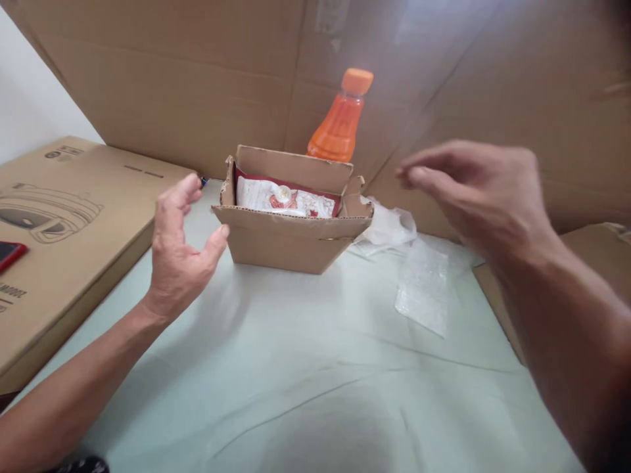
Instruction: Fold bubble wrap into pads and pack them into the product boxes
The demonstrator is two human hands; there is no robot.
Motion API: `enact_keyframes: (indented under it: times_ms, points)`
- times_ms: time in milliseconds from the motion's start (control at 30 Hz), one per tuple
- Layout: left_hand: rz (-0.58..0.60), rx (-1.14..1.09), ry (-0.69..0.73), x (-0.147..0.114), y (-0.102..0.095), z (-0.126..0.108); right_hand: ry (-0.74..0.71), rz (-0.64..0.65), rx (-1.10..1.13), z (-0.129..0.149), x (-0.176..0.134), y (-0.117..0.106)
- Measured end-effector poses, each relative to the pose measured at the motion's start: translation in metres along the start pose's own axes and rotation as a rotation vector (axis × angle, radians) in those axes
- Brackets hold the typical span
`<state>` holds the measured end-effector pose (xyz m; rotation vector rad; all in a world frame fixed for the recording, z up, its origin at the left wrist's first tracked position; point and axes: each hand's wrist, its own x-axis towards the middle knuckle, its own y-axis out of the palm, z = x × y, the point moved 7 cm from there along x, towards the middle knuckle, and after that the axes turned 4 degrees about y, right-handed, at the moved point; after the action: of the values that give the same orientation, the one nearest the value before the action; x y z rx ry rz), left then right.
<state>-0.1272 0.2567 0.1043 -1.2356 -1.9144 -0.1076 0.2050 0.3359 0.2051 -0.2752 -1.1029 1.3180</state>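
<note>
Brown cardboard forms the small open box [279, 244] standing on the pale green table [296, 368], its flaps spread and a white-and-red printed packet [290, 199] showing inside. The left hand [180, 256] is beside the box's left end, thumb and fingers well apart with nothing between them; whether the thumb touches the cardboard, I cannot tell. The right hand [493, 197] is raised to the right of the box and clear of it, fingers curled toward the thumb; blur hides whether the tips meet. Behind the box, an orange bottle [339, 125] leans right in view. Crumpled white plastic [392, 226] and clear bubble wrap [422, 292] lie to the right, a large flat carton [106, 197] to the left.
</note>
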Motion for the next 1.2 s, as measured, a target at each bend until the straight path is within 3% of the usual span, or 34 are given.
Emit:
enact_keyframes:
  times_ms: [33, 67, 200, 267, 300, 400, 533, 633, 767, 867, 967, 1067, 1200]
  points:
    - [0.031, -0.065, -0.078, -0.005, 0.003, 0.014, 0.079, -0.065, 0.053, -0.017, -0.019, -0.007]
    - [0.07, -0.131, -0.154, -0.01, 0.009, 0.028, 0.136, -0.046, 0.098, -0.03, -0.036, 0.001]
    - [0.141, -0.392, -0.338, -0.015, 0.041, 0.06, 0.198, 0.252, 0.268, -0.043, -0.074, 0.095]
    - [0.09, -0.448, -0.367, -0.015, 0.052, 0.059, 0.237, 0.228, 0.354, -0.041, -0.075, 0.123]
    - [0.059, -0.448, -0.378, -0.016, 0.056, 0.054, 0.261, 0.206, 0.376, -0.042, -0.075, 0.128]
    - [0.066, -0.43, -0.409, -0.037, 0.065, 0.019, 0.319, 0.18, 0.371, -0.056, -0.096, 0.104]
    - [0.262, -0.38, -0.348, -0.101, 0.061, -0.049, 0.372, 0.172, 0.361, -0.084, -0.153, 0.041]
    - [0.295, -0.22, -0.31, -0.162, 0.025, -0.074, 0.316, 0.297, 0.416, -0.075, -0.179, 0.036]
    - [0.221, -0.048, -0.38, -0.216, -0.039, -0.061, 0.153, 0.447, 0.527, -0.033, -0.176, 0.068]
    - [0.167, -0.043, -0.414, -0.22, -0.06, -0.047, 0.056, 0.425, 0.455, -0.011, -0.172, 0.081]
    - [0.196, -0.102, -0.41, -0.207, -0.045, -0.037, 0.145, 0.401, 0.294, -0.016, -0.184, 0.087]
    - [0.22, -0.207, -0.459, -0.192, -0.023, -0.024, 0.274, 0.471, 0.252, -0.028, -0.205, 0.099]
    - [0.195, -0.287, -0.47, -0.175, -0.019, -0.009, 0.325, 0.456, 0.249, -0.026, -0.209, 0.118]
